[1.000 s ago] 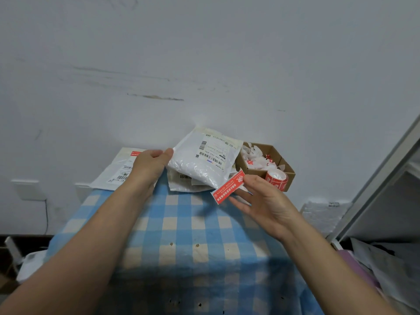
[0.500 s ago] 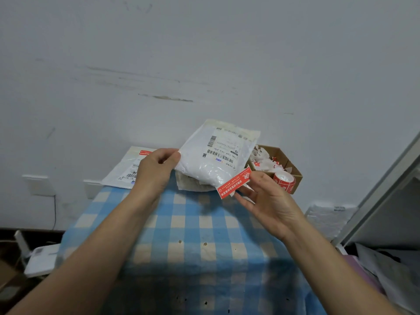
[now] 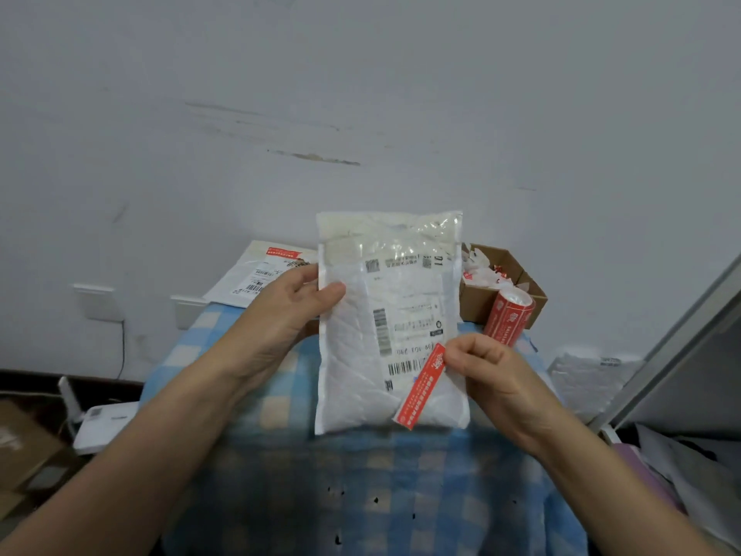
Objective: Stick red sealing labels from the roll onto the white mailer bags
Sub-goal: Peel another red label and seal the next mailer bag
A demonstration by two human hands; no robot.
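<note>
1. Held upright above the table (image 3: 381, 495): white mailer bag (image 3: 361, 355), printed side to camera.
2. Gripping the bag's left edge: left hand (image 3: 296, 302), thumb on the front.
3. Fingers of right hand (image 3: 493, 375) pinch the top end of a loose red label (image 3: 421, 389), slanted over the bag's lower right; stuck or not, can't tell.
4. Far right: label roll (image 3: 507, 321) just beside cardboard box (image 3: 481, 302).
5. Far left: second mailer bag (image 3: 256, 274), lying flat, red sticker on it.

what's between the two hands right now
In the head view, the white mailer bag: the left hand grips its left edge, and the right hand pinches a red label over its lower right.
</note>
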